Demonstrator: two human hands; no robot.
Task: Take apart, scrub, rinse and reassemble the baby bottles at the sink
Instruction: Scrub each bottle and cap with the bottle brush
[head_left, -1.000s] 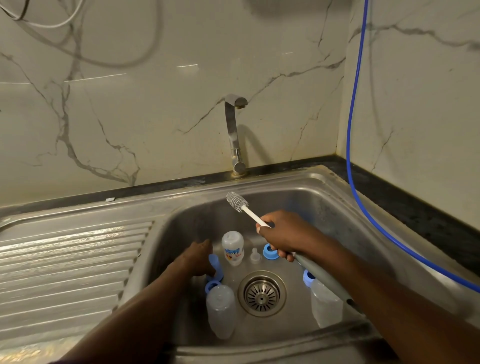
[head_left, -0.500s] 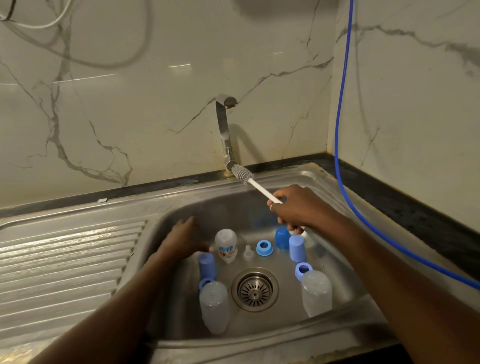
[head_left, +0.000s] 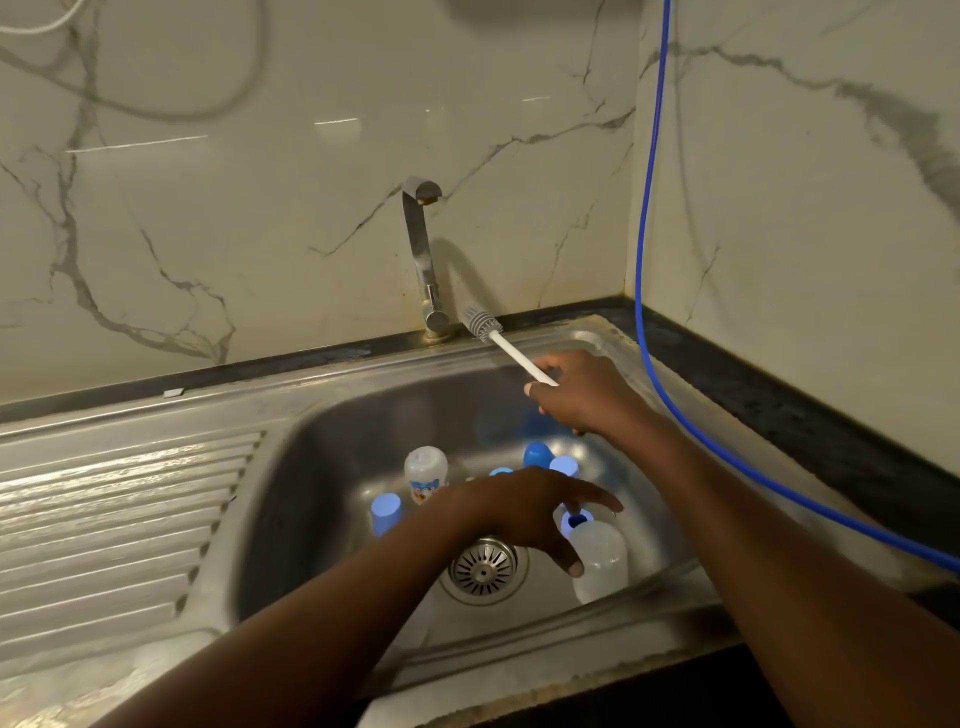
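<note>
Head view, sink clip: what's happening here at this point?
A person stands at a steel sink with baby bottle parts in it. The right hand grips a bottle brush, its bristle head raised near the base of the tap. The left hand is open, fingers spread over a clear bottle lying beside the drain; whether it touches yet is unclear. A small printed bottle and blue caps stand in the basin. No water is visibly running.

Clear bottle (head_left: 602, 564) lying sideways, printed bottle (head_left: 426, 470) standing, white brush (head_left: 511, 352) angled upward
</note>
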